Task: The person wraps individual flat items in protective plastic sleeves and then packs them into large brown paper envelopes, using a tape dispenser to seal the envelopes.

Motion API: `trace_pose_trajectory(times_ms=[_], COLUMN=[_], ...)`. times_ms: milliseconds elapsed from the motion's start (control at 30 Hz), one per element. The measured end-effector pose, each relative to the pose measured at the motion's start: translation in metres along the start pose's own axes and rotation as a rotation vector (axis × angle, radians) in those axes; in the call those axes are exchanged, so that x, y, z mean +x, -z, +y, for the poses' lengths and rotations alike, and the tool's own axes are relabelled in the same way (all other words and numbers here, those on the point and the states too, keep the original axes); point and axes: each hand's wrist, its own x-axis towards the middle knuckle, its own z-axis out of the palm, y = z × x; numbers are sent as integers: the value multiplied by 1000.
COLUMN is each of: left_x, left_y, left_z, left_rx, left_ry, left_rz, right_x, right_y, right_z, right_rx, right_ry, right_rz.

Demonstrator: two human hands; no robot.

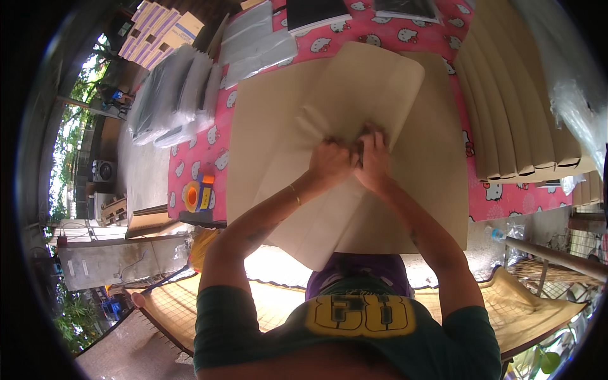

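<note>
A large brown paper sheet (288, 158) lies over the table in front of me, and a part of it is folded up into a curved flap (373, 76). My left hand (332, 158) is closed on the paper near the middle, its fingers curled into a fist-like grip. Right beside it, my right hand (375, 155) is closed too, with fingers bent onto the same folded paper. Creases run out from the left hand's knuckles. The fingertips of both hands are partly hidden, and the paper's lower corner hangs past the near table edge.
Under the paper is a pink tablecloth (218, 136) with cartoon cat heads. An orange-and-blue tape dispenser (200, 194) sits at the left. Plastic-wrapped bundles (174, 95) stand far left, clear plastic sheets (253, 41) and a black flat item (316, 14) far back, folded brown cardboard (519, 95) right.
</note>
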Motion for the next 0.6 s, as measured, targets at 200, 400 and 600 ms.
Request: trace_pose_trajectory(times_ms=[200,400,600], left_x=[-12,-58,-171], left_y=[-6,-25,-48], left_z=[-3,-72,-136], left_rx=[16,-403,-662], left_ry=[20,340,713], left_rz=[161,579,231], right_x=[-3,1,6], right_y=[1,6,12], right_z=[19,-2,1], right_rx=[-169,-129,-132], right_ry=[161,138,115], right_rz=[-144,-148,-183])
